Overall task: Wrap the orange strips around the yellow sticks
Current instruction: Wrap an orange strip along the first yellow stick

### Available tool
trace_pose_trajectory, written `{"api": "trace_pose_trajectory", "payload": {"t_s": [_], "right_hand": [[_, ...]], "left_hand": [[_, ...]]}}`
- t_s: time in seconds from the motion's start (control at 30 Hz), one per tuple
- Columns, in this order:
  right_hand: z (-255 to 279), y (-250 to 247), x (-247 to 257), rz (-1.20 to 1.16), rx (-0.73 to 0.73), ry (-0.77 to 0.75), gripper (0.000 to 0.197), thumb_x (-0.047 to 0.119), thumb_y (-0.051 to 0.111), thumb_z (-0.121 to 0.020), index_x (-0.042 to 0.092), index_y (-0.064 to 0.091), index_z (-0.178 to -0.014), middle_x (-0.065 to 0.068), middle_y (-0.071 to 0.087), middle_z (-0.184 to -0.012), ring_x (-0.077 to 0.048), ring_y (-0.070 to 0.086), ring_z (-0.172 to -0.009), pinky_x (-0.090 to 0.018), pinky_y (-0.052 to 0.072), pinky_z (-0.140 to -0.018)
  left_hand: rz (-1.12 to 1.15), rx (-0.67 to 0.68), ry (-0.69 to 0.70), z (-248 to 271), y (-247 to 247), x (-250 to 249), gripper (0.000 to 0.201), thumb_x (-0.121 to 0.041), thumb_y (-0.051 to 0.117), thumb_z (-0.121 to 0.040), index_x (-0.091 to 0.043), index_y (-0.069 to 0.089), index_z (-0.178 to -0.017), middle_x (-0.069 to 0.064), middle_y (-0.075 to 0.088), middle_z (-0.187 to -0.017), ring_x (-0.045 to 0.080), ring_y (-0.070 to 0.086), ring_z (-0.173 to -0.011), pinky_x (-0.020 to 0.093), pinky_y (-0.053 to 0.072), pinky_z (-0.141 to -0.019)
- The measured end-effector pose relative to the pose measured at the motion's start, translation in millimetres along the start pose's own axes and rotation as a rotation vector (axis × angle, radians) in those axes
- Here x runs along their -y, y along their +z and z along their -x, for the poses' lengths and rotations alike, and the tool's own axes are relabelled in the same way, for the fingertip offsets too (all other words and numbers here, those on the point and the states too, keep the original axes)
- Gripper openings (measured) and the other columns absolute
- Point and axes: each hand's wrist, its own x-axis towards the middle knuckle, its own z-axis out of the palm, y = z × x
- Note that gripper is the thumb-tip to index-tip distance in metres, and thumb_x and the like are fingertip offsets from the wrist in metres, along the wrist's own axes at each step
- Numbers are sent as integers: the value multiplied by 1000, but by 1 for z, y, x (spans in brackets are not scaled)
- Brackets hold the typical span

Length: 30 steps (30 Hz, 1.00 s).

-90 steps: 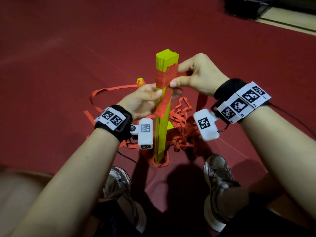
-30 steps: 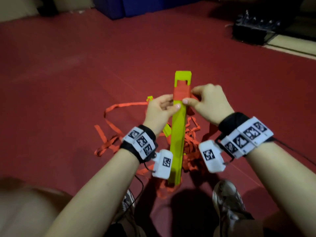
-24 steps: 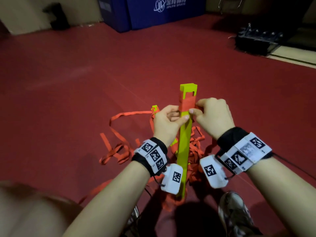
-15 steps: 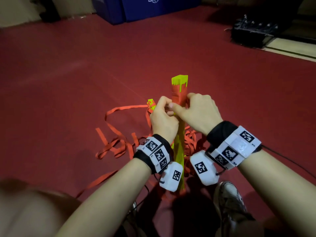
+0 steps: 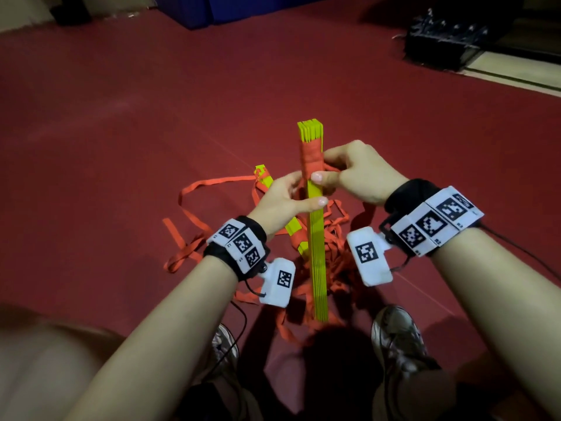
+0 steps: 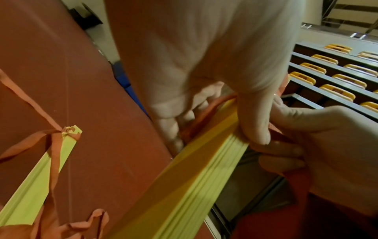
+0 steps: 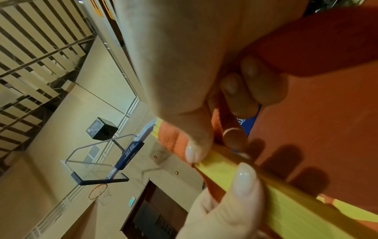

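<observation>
A bundle of yellow sticks (image 5: 317,247) stands upright on the red floor between my feet. An orange strip (image 5: 310,158) is wound several turns around it just below the top end. My left hand (image 5: 283,202) grips the bundle below the wrap, thumb across the front (image 6: 253,116). My right hand (image 5: 355,174) pinches the strip against the bundle at the wrap's lower edge, thumb on the front (image 7: 198,145). A second yellow stick bundle (image 5: 274,202) lies on the floor behind my left hand, with strip tied at its end (image 6: 67,131).
A tangle of loose orange strips (image 5: 212,235) spreads over the floor around the bundle's foot. My two shoes (image 5: 394,332) flank its base. A black box (image 5: 440,44) sits far right, and a blue mat (image 5: 212,7) lies at the far edge.
The wrap near the top has grown by more turns. The bundle has turned edge-on to me, and both hands have shifted to just under the wrap.
</observation>
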Motion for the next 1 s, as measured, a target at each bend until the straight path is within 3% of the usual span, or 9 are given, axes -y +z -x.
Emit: {"api": "trace_pose_trajectory", "payload": {"t_s": [0.1, 0.23, 0.33, 0.5, 0.67, 0.73, 0.8, 0.9, 1.0], "right_hand": [[1, -4, 0, 58, -96, -5, 22, 31, 76, -86, 16, 70, -70, 2, 68, -62, -12, 63, -64, -30, 49, -68], [-1, 9, 5, 221, -219, 0, 27, 42, 63, -84, 17, 72, -87, -7, 68, -76, -34, 65, -83, -35, 49, -74], [1, 24, 13, 262, -256, 11, 35, 44, 49, -78, 18, 67, -92, -16, 68, -85, -44, 62, -88, -42, 52, -75], [-1, 36, 18, 205, -209, 13, 33, 55, 56, -76, 22, 53, -74, -9, 65, -78, -40, 60, -80, -41, 49, -70], [-4, 25, 5, 126, -227, 15, 32, 49, 68, -81, 19, 64, -76, -2, 56, -63, -30, 52, -68, -38, 43, -67], [-3, 19, 1, 70, -225, -20, 26, 37, 75, -85, 14, 68, -76, -3, 56, -59, -25, 46, -60, -37, 34, -62], [-2, 14, -5, -14, -216, -41, 23, 30, 78, -84, 11, 70, -75, -7, 64, -62, -26, 53, -60, -40, 41, -62], [-1, 8, -16, -180, -146, -55, 14, 22, 80, -84, 9, 74, -80, -10, 71, -69, -12, 59, -62, -35, 51, -66], [-1, 6, -21, -330, -77, -90, 8, 10, 77, -86, 5, 73, -80, -10, 66, -66, -14, 60, -61, -29, 51, -62]], "left_hand": [[-81, -98, 36, -1, 2, 1, 29, -16, 86, -76, -15, 68, -99, 10, 72, -97, 18, 66, -90, 45, 57, -85], [-59, -232, 86, 1, 10, -2, 35, -4, 86, -74, -22, 67, -96, -7, 71, -79, 6, 64, -73, 26, 55, -69], [-312, -403, 125, 4, 14, -4, 24, -19, 81, -68, -30, 65, -83, -9, 67, -68, 13, 62, -66, 29, 48, -62], [-614, -528, 152, 7, 19, -6, 25, -29, 65, -76, -21, 69, -99, 8, 73, -86, 38, 65, -86, 38, 47, -67], [-432, -299, 107, 4, 11, -6, 53, -34, 79, -65, -21, 65, -115, 1, 74, -98, 22, 70, -93, 39, 56, -84], [-289, -155, 60, 3, 8, -6, 54, -23, 85, -68, -19, 62, -117, 2, 73, -103, 20, 70, -96, 42, 57, -90], [-98, -28, -16, 2, 6, -11, 49, -10, 80, -72, -17, 62, -117, 2, 70, -105, 16, 67, -97, 35, 55, -90], [140, 100, -113, 2, 3, -21, 46, -7, 67, -75, -6, 64, -121, 11, 68, -108, 23, 65, -100, 34, 54, -88], [152, 131, -139, 2, 1, -20, 44, -5, 64, -78, -2, 63, -122, 15, 70, -114, 29, 67, -110, 43, 53, -101]]}}
